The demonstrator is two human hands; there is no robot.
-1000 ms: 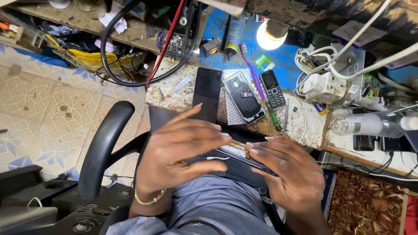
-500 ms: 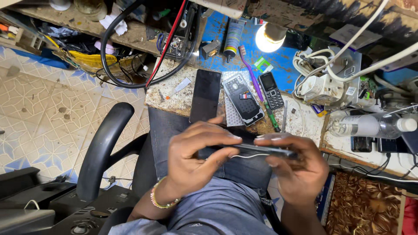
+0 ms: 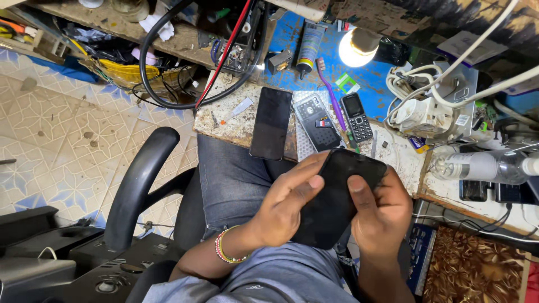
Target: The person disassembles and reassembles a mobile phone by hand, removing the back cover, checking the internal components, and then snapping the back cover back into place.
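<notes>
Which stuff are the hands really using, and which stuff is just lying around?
In use:
left hand
right hand
black phone, held by both hands

Lying about:
dark phone flat on the bench
small keypad phone
purple toothbrush
lit lamp bulb
clear bottle

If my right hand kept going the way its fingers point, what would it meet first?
Likely the black smartphone that the right hand already grips; beyond it, the keypad phone on the bench, though depth is unclear.
</notes>
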